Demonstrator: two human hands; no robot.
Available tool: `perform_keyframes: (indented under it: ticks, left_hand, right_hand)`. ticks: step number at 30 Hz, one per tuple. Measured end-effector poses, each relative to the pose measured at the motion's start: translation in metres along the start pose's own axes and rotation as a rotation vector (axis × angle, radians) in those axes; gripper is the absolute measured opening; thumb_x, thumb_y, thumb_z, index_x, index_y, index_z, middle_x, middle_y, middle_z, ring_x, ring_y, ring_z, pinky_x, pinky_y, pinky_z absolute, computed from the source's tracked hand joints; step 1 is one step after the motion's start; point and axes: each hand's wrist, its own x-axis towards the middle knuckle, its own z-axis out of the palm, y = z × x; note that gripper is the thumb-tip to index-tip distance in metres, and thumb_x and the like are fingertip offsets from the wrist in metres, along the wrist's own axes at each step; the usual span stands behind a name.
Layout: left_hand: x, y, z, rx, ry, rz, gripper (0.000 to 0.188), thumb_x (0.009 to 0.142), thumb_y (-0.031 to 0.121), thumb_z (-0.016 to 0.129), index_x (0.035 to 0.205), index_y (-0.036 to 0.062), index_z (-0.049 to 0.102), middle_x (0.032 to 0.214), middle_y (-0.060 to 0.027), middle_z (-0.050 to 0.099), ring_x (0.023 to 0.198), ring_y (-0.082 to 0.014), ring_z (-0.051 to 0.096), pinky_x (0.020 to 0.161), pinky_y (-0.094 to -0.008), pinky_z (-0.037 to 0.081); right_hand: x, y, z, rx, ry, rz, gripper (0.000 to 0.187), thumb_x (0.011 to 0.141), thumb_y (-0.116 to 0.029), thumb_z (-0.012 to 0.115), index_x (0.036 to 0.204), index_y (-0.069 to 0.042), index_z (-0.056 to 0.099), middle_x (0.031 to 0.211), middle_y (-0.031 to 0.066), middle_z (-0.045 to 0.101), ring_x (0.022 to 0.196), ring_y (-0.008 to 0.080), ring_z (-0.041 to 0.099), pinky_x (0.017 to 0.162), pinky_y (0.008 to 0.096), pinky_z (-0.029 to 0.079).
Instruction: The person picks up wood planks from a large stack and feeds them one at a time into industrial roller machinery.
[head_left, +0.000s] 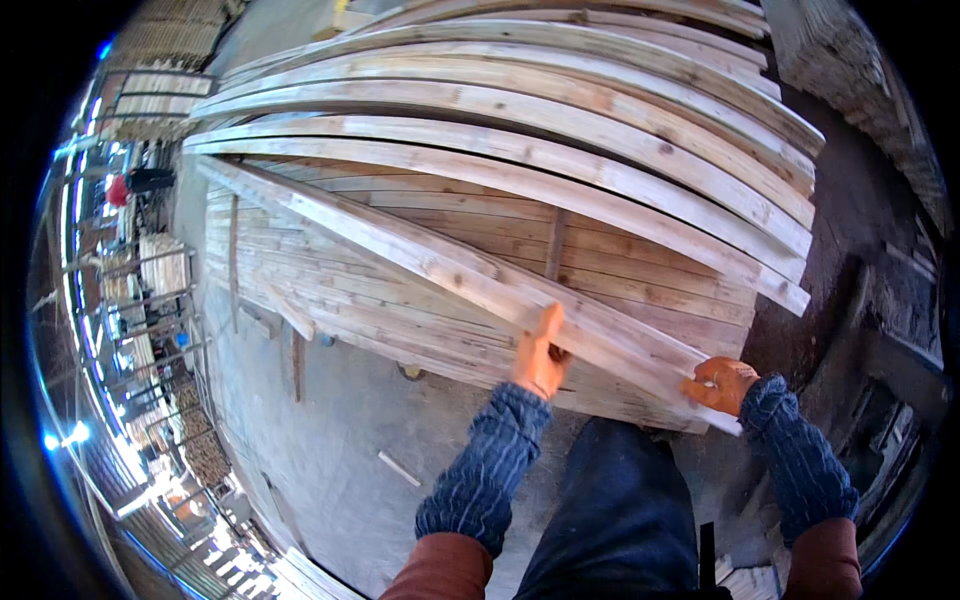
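A long pale wooden board [445, 262] runs slantwise from the far left of the stack to its near right. My left hand [543, 355], in an orange glove, grips the board's near edge, with the thumb side up. At the right end of the same board my right hand [722, 384], also gloved in orange, is closed round it, its fingers curled at the edge. Beneath lies a flat layer of planks [640, 278] crossed by a thin dark strip [556, 243]. Several loose boards [520, 150] lie side by side beyond it.
Grey concrete floor [370, 470] stretches along the near left, with a small wood offcut [400, 468] on it. More stacked timber [835, 50] stands at the far right. Dark machinery [890, 420] is at the right. A person in red [120, 190] is far off at the left.
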Motion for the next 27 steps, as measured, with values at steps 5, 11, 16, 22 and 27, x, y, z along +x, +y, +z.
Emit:
perform_keyframes:
  ticks: [5,11,16,22,27]
  left_hand:
    - [-0.093,-0.036,0.022,0.004,-0.155,-0.103,0.029,0.101,0.016,0.066,0.128,0.0095,0.057,0.122,-0.0027,0.06,0.111,-0.0198,0.062,0.096,-0.0363,0.055]
    - [-0.198,-0.135,0.03,0.794,-0.675,0.082,0.05,0.093,0.013,0.071,0.139,0.0071,0.052,0.129,-0.0057,0.059,0.114,-0.0159,0.061,0.101,-0.0314,0.05]
    - [-0.233,-0.055,0.044,1.044,-0.879,0.24,0.057,0.093,0.022,0.071,0.146,0.0102,0.053,0.122,-0.0133,0.069,0.112,-0.0256,0.069,0.1,-0.0364,0.055]
    - [-0.169,0.163,0.045,2.376,-0.723,0.721,0.075,0.088,0.041,0.069,0.155,0.0175,0.043,0.156,-0.0165,0.045,0.147,-0.0336,0.038,0.124,-0.0553,0.024]
    - [-0.147,0.241,0.056,2.738,-0.754,0.344,0.093,0.072,0.038,0.082,0.155,0.0232,0.043,0.155,-0.0137,0.048,0.146,-0.0336,0.041,0.124,-0.0488,0.026]
  right_hand:
    - [0.053,-0.105,0.0,0.524,-0.062,-0.392,0.083,0.091,-0.067,0.062,0.146,-0.004,0.053,0.145,0.0262,0.055,0.138,0.0347,0.052,0.114,0.0418,0.043]
    - [0.086,-0.241,0.02,0.453,-0.253,-0.449,0.118,0.075,-0.067,0.079,0.163,-0.01,0.025,0.158,0.0253,0.041,0.142,0.04,0.046,0.12,0.0446,0.035]
    - [0.004,-0.12,0.068,0.485,-0.123,-0.376,0.117,0.067,-0.055,0.088,0.16,-0.01,0.034,0.156,0.0276,0.044,0.145,0.038,0.044,0.121,0.0431,0.033]
    - [-0.196,-0.034,0.04,0.463,-0.144,0.062,0.123,0.058,-0.057,0.092,0.159,-0.01,0.038,0.153,0.0223,0.049,0.141,0.0368,0.049,0.119,0.044,0.035]
    - [-0.321,0.024,0.066,0.314,0.023,0.195,0.117,0.057,-0.053,0.094,0.156,-0.014,0.044,0.149,0.0207,0.054,0.137,0.0386,0.052,0.118,0.0455,0.037]
